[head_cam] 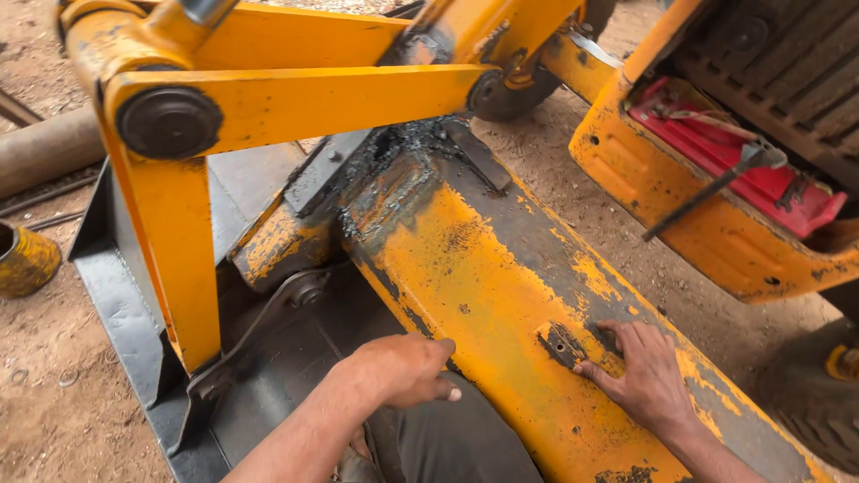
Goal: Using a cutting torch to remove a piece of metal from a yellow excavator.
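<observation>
right hand [646, 376] lying flat, fingers spread, clamping nothing, on worn yellow steel loader arm [501, 295] | small dark rusted bracket plate [564, 345] touching fingertips at 10 o'clock | arm's long axis running 11 to 5 | left hand [404, 368] curling loosely on arm's left edge, farther off

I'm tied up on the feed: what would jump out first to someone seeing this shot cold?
The big worn yellow boom arm running diagonally through the middle, its paint chipped and its upper joint caked in black grease. The right hand rests flat on it beside a small dark bracket, while the left hand is curled against its lower edge. A red tray sits upper right.
</observation>
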